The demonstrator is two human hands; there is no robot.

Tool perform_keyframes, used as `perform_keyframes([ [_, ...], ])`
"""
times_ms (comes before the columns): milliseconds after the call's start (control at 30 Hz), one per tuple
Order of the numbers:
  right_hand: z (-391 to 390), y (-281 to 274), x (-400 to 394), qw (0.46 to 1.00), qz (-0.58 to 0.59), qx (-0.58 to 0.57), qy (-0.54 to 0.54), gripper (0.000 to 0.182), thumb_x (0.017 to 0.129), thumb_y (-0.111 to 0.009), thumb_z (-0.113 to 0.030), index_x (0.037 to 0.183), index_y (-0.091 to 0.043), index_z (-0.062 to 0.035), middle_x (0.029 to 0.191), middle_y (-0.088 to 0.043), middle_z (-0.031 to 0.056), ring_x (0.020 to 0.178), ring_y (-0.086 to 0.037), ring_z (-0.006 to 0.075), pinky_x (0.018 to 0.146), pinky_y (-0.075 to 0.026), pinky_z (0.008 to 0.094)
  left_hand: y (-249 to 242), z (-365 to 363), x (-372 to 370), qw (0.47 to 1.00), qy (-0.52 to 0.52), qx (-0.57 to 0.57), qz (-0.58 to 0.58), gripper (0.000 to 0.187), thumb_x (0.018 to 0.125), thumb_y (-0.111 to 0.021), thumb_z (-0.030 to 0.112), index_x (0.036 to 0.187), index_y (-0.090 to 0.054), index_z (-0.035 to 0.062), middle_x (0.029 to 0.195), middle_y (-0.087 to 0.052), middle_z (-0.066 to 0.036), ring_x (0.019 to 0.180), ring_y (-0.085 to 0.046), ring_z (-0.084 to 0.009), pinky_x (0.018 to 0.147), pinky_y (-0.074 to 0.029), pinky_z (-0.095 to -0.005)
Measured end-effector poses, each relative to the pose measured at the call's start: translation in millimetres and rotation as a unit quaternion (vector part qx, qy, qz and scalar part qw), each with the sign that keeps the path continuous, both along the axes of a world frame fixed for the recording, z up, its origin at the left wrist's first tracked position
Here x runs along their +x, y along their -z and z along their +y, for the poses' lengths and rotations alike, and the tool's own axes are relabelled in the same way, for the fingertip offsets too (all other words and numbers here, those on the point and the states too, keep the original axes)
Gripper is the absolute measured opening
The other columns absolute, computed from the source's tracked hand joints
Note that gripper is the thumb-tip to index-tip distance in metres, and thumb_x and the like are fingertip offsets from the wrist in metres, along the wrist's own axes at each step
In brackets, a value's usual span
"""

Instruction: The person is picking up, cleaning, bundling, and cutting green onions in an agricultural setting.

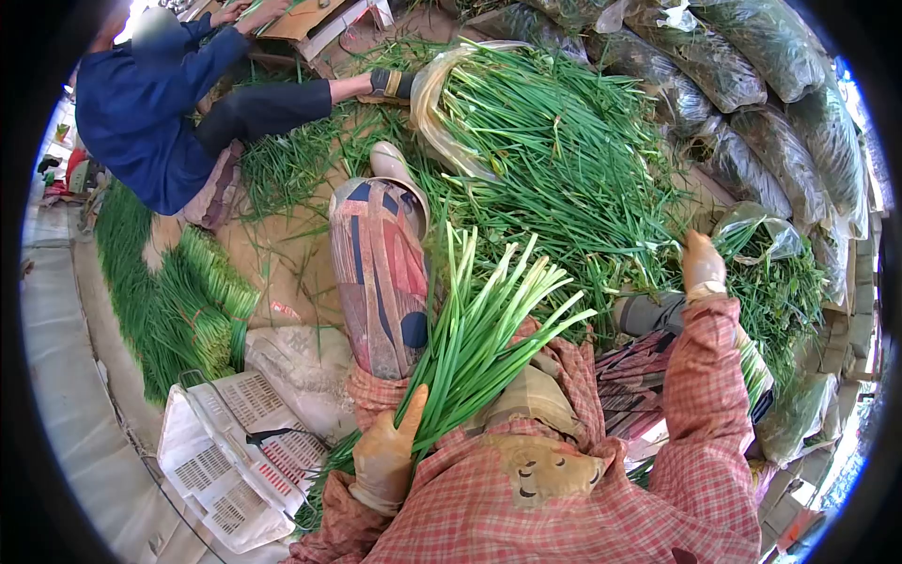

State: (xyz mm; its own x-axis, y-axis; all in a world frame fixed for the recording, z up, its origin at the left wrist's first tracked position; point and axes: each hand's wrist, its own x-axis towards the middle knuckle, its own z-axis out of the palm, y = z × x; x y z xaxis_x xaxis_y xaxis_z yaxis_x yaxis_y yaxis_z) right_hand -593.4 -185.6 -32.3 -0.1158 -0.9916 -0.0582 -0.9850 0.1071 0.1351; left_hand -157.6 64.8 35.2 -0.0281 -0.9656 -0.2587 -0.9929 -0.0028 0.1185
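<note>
My left hand (383,456), in a pale glove, is closed around the lower part of a bunch of chives (460,338). The bunch lies slanted across my lap, its whitish stem ends pointing up and away. My right hand (702,263), also gloved, reaches out to the right edge of a big heap of loose chives (554,150). Its fingers are pinched together at some stalks there; the fingertips are partly hidden. A clear plastic bag (434,103) is rolled back around the left end of the heap.
Another person (164,113) sits at the upper left with one leg stretched toward the heap. Tied chive bundles (193,310) stand at left, near a white plastic crate (235,461). Filled plastic sacks (742,103) are stacked at upper right. Loose greens (770,291) lie right of my hand.
</note>
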Motion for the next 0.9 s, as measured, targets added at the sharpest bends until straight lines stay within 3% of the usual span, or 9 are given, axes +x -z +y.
perform_keyframes([
  [100, 29.5, -39.8, 26.0, 0.993, -0.08, -0.075, -0.047, 0.02, 0.078, -0.061, -0.01, 0.097, -0.058, -0.003, 0.088, -0.062, 0.0151, 0.084, -0.062, 0.027, 0.068, -0.051, 0.0371, -6.2, -3.5, -2.4, 1.0, -0.016, 0.016, -0.002, 0.063, 0.075, -0.054, 0.012, 0.134, -0.038, 0.0312, 0.066, -0.043, -0.007, 0.048, -0.049, -0.0228, 0.042, -0.039, -0.0353],
  [133, 50.9, -64.5, 68.2, 0.944, -0.328, 0.021, 0.007, 0.024, 0.078, -0.063, -0.01, 0.1, -0.059, -0.0029, 0.091, -0.063, 0.0139, 0.083, -0.062, 0.0204, 0.069, -0.05, 0.0314, -9.8, -4.9, -3.8, 1.0, -0.02, 0.01, 0.006, 0.064, 0.075, -0.054, 0.011, 0.134, -0.038, 0.0315, 0.066, -0.043, -0.007, 0.048, -0.049, -0.0229, 0.042, -0.039, -0.0353],
  [267, 118.1, -58.7, 164.4, 0.611, -0.658, 0.414, -0.146, 0.029, 0.084, -0.06, -0.028, 0.1, -0.062, -0.0034, 0.09, -0.064, 0.0088, 0.087, -0.059, 0.0184, 0.081, -0.045, 0.0292, -28.9, -30.6, -6.1, 1.0, 0.009, -0.024, 0.003, 0.067, 0.073, -0.054, 0.008, 0.133, -0.039, 0.032, 0.066, -0.043, -0.007, 0.047, -0.048, -0.0229, 0.042, -0.039, -0.0357],
  [333, 129.1, -49.0, 188.3, 0.656, -0.625, 0.382, -0.179, 0.025, 0.084, -0.061, -0.024, 0.097, -0.063, -0.0038, 0.086, -0.063, 0.0105, 0.083, -0.059, 0.019, 0.077, -0.046, 0.0283, -42.7, -44.1, -6.8, 0.998, 0.039, -0.051, -0.021, 0.068, 0.072, -0.054, 0.006, 0.133, -0.04, 0.0322, 0.066, -0.042, -0.008, 0.047, -0.047, -0.0227, 0.041, -0.039, -0.0359],
  [567, 46.1, -113.8, 156.0, 0.735, -0.639, -0.191, -0.119, 0.005, 0.078, -0.063, -0.001, 0.083, -0.062, -0.0005, 0.077, -0.061, 0.0064, 0.07, -0.054, 0.0125, 0.065, -0.044, 0.0253, -90.6, -85.9, -3.4, 0.985, 0.092, -0.105, -0.104, 0.071, 0.067, -0.063, 0.008, 0.132, -0.042, 0.0286, 0.072, -0.045, -0.01, 0.059, -0.052, -0.0282, 0.05, -0.041, -0.0392],
  [667, 43.5, -136.2, 150.1, 0.708, -0.688, -0.134, -0.079, 0.011, 0.083, -0.059, -0.009, 0.08, -0.062, 0.0013, 0.077, -0.061, 0.0064, 0.068, -0.054, 0.0127, 0.064, -0.043, 0.0246, -103.0, -106.4, 3.7, 0.949, 0.122, -0.243, -0.158, 0.071, 0.07, -0.055, 0.006, 0.133, -0.039, 0.0336, 0.065, -0.038, -0.005, 0.049, -0.046, -0.0197, 0.041, -0.039, -0.033],
  [733, 56.0, -121.0, 166.1, 0.534, -0.832, 0.118, -0.099, 0.025, 0.086, -0.059, -0.023, 0.091, -0.065, 0.0009, 0.086, -0.064, 0.0095, 0.074, -0.059, 0.0167, 0.068, -0.048, 0.0303, -114.9, -122.9, -0.1, 0.94, 0.1, -0.25, -0.207, 0.068, 0.07, -0.058, 0.007, 0.132, -0.041, 0.0321, 0.068, -0.041, -0.008, 0.051, -0.049, -0.023, 0.045, -0.041, -0.0354],
  [800, 66.3, -90.2, 196.0, 0.321, -0.873, 0.353, -0.105, 0.057, 0.089, -0.051, -0.037, 0.126, -0.041, 0.0044, 0.111, -0.056, 0.0196, 0.1, -0.057, 0.0268, 0.087, -0.045, 0.0371, -118.5, -136.4, -8.8, 0.925, 0.092, -0.275, -0.245, 0.068, 0.072, -0.057, 0.008, 0.133, -0.039, 0.0323, 0.068, -0.042, -0.007, 0.051, -0.049, -0.0218, 0.044, -0.041, -0.0342],
  [900, 66.0, -90.2, 244.8, 0.173, -0.927, 0.302, -0.138, 0.075, 0.086, -0.052, -0.047, 0.136, -0.023, 0.0014, 0.128, -0.041, 0.0243, 0.118, -0.043, 0.032, 0.098, -0.037, 0.0424, -116.3, -160.1, -30.3, 0.915, 0.079, -0.313, -0.242, 0.07, 0.073, -0.055, 0.008, 0.135, -0.035, 0.0328, 0.068, -0.042, -0.006, 0.05, -0.049, -0.0198, 0.042, -0.041, -0.0332],
])
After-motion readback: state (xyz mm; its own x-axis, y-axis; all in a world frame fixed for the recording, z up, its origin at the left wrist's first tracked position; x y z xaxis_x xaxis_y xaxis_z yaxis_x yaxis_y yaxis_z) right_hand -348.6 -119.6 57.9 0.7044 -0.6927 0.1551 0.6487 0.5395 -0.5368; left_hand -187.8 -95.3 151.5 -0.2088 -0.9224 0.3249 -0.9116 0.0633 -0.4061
